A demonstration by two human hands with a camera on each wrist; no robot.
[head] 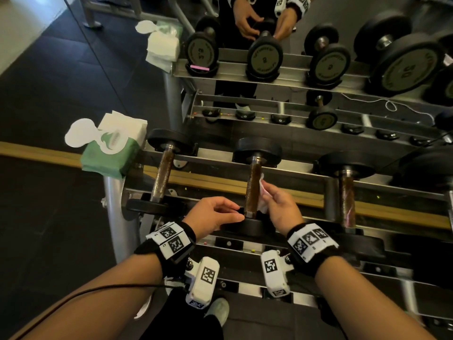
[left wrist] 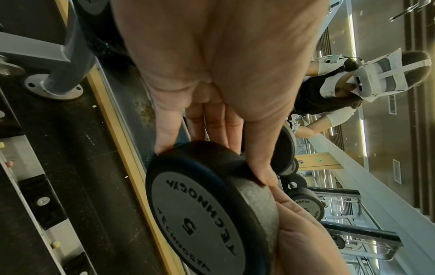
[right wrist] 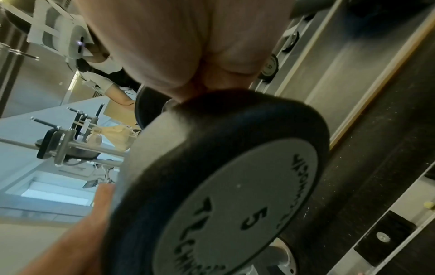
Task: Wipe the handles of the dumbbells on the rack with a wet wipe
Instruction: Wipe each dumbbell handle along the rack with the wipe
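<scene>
Three black dumbbells lie on the rack's top tier (head: pixel 306 192). The middle dumbbell (head: pixel 252 185) has a rusty brown handle and a head marked 5 (left wrist: pixel 195 214) (right wrist: pixel 223 195). My left hand (head: pixel 239 213) (left wrist: pixel 212 145) grips the rim of its near head between thumb and fingers. My right hand (head: pixel 268 192) pinches a crumpled white wet wipe (head: pixel 262 201) and holds it against the right side of that handle. In the right wrist view the palm (right wrist: pixel 188 46) sits just above the head, hiding the wipe.
A green and white pack of wipes (head: pixel 110 150) with its flap open sits on the rack's left end. The left dumbbell (head: pixel 163 177) and right dumbbell (head: pixel 346 195) flank the middle one. A mirror behind the rack reflects it all; lower tiers (head: pixel 245 246) run below my wrists.
</scene>
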